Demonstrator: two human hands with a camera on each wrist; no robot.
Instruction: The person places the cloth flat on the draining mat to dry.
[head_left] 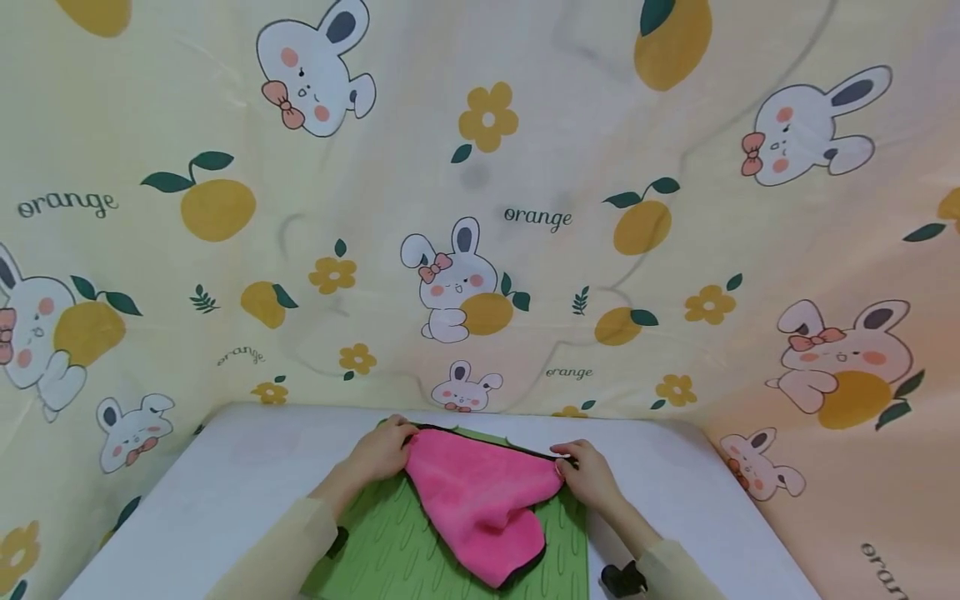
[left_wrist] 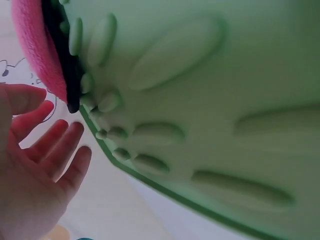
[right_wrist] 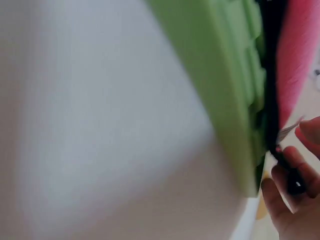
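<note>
A pink cloth with black edging lies bunched over a green board with raised oval ridges. At the cloth's upper left corner is my left hand; in the left wrist view its fingers are spread and slightly bent, close beside the corner with a small gap showing. My right hand holds the cloth's upper right corner between thumb and fingers. A thin pale tag and a black loop hang from that corner, the loop lying against the right fingers. The cloth's lower part folds up toward the right.
The board rests on a white table. Black wrist gear shows at the right wrist, partly by the sleeve. A curtain printed with rabbits and oranges stands behind and on both sides of the table.
</note>
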